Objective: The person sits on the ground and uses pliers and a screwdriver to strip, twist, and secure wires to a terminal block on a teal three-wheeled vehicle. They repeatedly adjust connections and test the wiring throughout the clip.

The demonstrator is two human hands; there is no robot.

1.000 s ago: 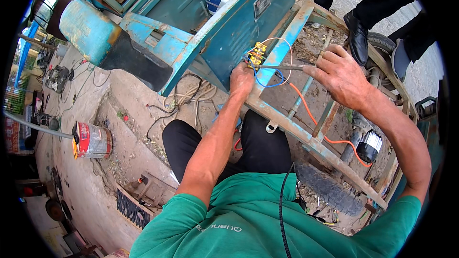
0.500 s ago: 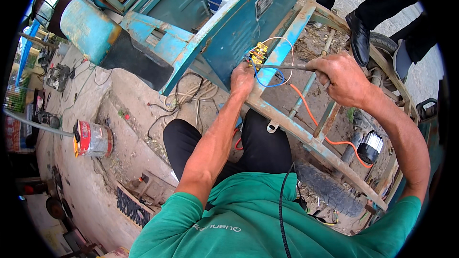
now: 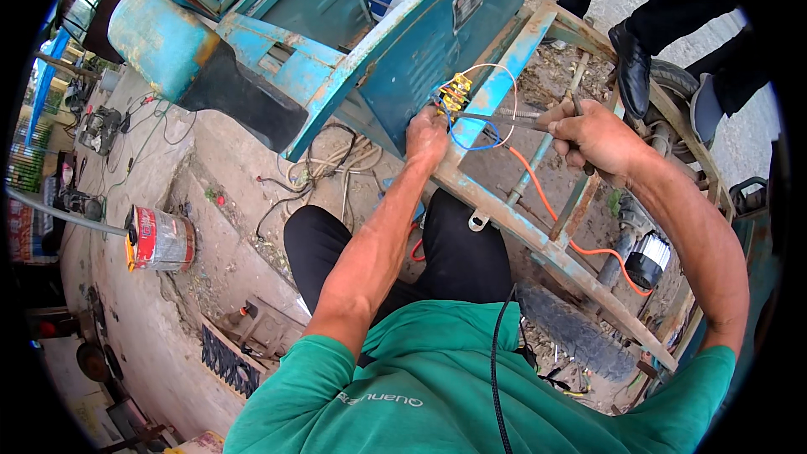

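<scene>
Your right hand (image 3: 590, 139) has its fingers curled around the end of a threaded metal rod (image 3: 514, 118), which reaches across toward your left hand (image 3: 427, 136). The left's fingers are bent at the lower end of a yellow terminal block (image 3: 455, 93); you can't tell whether they pinch anything. The block sits by the lower edge of a teal metal panel (image 3: 420, 63). Beside it loop a blue wire (image 3: 476, 149) and a pale wire (image 3: 514, 88). An orange cable (image 3: 545, 191) runs through the rusty metal frame (image 3: 530, 233), to your right.
</scene>
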